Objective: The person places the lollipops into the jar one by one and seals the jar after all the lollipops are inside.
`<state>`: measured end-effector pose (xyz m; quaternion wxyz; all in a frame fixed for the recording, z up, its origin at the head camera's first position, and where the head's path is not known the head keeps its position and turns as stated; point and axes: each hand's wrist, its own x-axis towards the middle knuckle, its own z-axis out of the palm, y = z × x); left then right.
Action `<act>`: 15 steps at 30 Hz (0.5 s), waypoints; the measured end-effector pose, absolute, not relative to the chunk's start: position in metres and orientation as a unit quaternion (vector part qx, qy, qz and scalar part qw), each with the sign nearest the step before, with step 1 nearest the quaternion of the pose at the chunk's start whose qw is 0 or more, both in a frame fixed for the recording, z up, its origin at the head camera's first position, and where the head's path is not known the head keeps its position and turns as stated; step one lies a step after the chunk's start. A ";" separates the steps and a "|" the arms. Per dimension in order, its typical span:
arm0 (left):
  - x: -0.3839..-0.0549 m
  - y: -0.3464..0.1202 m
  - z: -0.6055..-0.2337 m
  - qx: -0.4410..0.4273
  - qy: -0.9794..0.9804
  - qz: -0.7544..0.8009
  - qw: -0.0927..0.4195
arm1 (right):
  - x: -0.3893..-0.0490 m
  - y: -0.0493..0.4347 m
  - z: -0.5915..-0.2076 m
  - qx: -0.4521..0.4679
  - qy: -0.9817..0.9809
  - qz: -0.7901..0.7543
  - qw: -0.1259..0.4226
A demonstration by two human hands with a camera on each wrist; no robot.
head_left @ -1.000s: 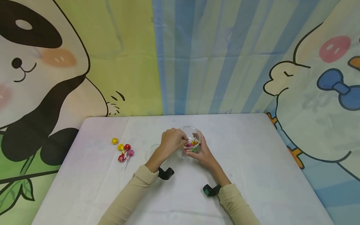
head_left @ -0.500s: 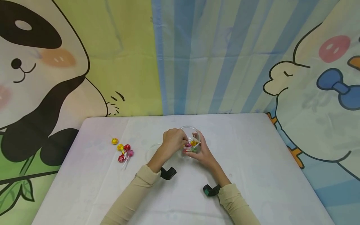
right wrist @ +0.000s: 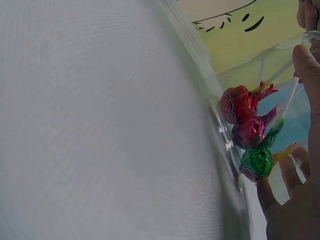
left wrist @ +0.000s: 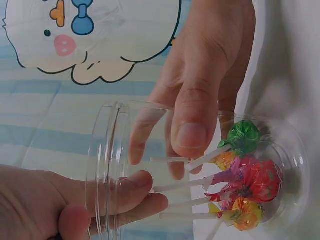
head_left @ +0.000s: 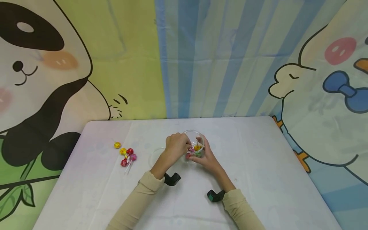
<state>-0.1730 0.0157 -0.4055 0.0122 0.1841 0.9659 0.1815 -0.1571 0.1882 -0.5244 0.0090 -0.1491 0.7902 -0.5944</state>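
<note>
One clear jar (left wrist: 110, 145) was just right of and below the middle of the head frame, and we saw red, pink, green and yellow lollipops (left wrist: 262, 181) at its bottom, sticks toward the mouth. Our right hand (head_left: 207, 159) gripped its wall, fingers curled round. Our left hand (head_left: 176, 145) reached through the mouth, thumb and finger by the sticks; we could not tell whether they pinched one. Left of the jar, partly behind our left forearm, lay a clear disc (head_left: 155, 156). Farther left we saw five loose lollipops (head_left: 130, 151) on the white cloth (head_left: 273, 175). We wore black devices (head_left: 172, 179) at both wrists.
</note>
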 end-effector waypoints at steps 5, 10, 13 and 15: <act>-0.167 0.004 -0.412 0.206 0.947 0.246 -0.030 | -0.155 0.185 -0.524 -0.143 0.796 -0.587 0.017; -0.148 -0.016 -0.420 0.241 0.892 0.367 -0.104 | -0.147 0.183 -0.509 -0.142 0.803 -0.579 0.021; -0.136 -0.029 -0.422 0.245 0.877 0.393 -0.127 | -0.145 0.182 -0.502 -0.148 0.803 -0.577 0.016; -0.130 -0.039 -0.423 0.237 0.878 0.396 -0.130 | -0.148 0.182 -0.505 -0.148 0.800 -0.581 0.013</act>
